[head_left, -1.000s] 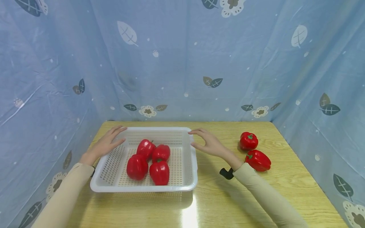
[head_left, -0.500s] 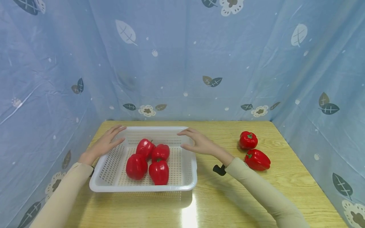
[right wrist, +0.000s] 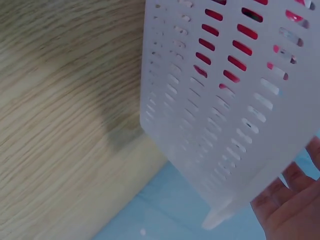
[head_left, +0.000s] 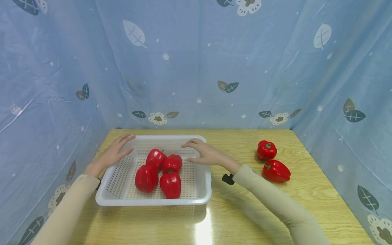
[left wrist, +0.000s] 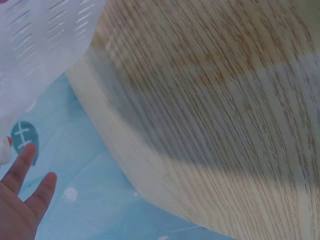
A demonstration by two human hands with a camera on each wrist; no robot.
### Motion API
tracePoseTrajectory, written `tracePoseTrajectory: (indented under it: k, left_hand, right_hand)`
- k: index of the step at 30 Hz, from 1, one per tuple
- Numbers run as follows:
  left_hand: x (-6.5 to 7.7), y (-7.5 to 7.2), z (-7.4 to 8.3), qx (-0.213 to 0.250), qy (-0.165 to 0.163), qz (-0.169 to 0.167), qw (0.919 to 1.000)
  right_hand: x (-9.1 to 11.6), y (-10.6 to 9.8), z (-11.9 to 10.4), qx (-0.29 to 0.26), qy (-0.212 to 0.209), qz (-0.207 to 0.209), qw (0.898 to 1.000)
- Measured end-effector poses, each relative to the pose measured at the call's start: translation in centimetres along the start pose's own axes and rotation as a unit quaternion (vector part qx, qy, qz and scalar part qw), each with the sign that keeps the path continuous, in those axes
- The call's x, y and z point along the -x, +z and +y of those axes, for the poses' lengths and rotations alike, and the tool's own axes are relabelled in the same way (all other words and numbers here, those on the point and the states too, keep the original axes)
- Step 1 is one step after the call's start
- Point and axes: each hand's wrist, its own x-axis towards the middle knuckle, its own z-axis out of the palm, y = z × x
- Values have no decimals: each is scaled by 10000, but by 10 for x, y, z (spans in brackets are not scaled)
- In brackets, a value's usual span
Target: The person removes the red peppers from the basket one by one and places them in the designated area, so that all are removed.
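A white plastic basket [head_left: 153,202] with slotted walls stands on the table. Inside it lie several red bell peppers [head_left: 147,179], grouped around the middle. My left hand [head_left: 111,156] is at the basket's far left corner, thumb and fingers spread over the rim; whether it touches the rim is hard to tell. Over the right rim reaches my right hand [head_left: 208,153], its loosely bent fingers above the basket's inside and holding nothing. In the right wrist view, that hand [right wrist: 295,205] shows beyond the slotted wall [right wrist: 220,100]. The left wrist view shows two spread fingers of the left hand [left wrist: 22,200].
Two more red bell peppers, one upright [head_left: 266,150] and one on its side [head_left: 276,171], sit on the wooden table [head_left: 239,217] at the right, beyond my right forearm. A patterned blue curtain [head_left: 196,68] surrounds the table at the back and sides.
My right hand has moved left, from beside the basket's right rim to over its inside. The left hand, the basket and the peppers have stayed in place.
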Motion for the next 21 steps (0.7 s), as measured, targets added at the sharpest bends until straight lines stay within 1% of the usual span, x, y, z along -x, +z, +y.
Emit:
tracePoseTrajectory:
  k: [6, 11, 14, 16, 21]
  left_hand:
    - [0, 0, -1, -9, -9, 33, 10000]
    - [-1, 1, -1, -23, -40, 30, 10000]
    - [-1, 1, -1, -6, -39, 28, 10000]
    - [-1, 1, -1, 0, -30, 27, 10000]
    - [-1, 1, -1, 13, -55, 3, 10000]
  right_hand:
    - [-10, 8, 3, 139, -205, -110, 9996]
    - [-16, 15, 6, 390, -331, -276, 9983]
    - [-20, 18, 5, 426, -424, -368, 9975]
    - [-21, 20, 4, 448, -434, -434, 9971]
    - [-24, 27, 5, 596, -304, -619, 9958]
